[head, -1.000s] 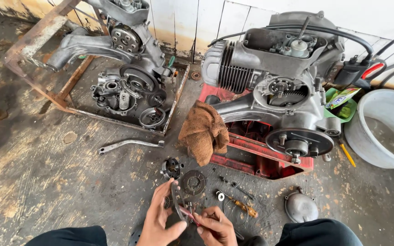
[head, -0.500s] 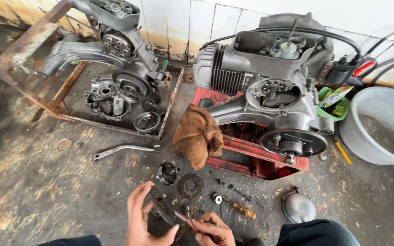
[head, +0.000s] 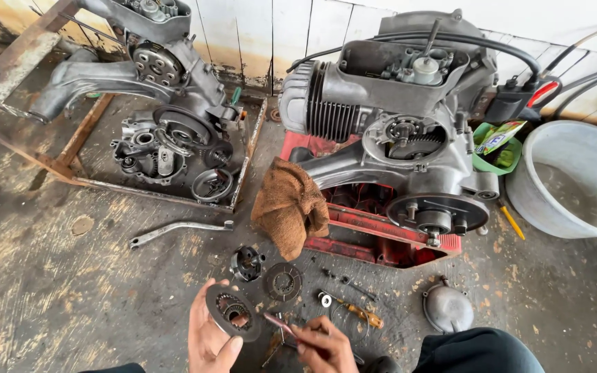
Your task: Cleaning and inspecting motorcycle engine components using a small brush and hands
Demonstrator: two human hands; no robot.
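The left hand (head: 210,338), fingers curled, grips a toothed clutch ring (head: 233,312) by its lower-left rim, face turned up and toward the camera; the right hand (head: 323,347) is clenched around a slim red-handled tool (head: 281,324), whose long axis runs up and left so that its tip lies just beside the ring's right edge. A second disc (head: 282,282) and a small hub (head: 247,263) lie on the concrete floor (head: 57,290) just beyond the hands, near a brown rag (head: 290,207) draped against the engine (head: 395,145) on its red stand (head: 374,231). Bare floor lies to the left.
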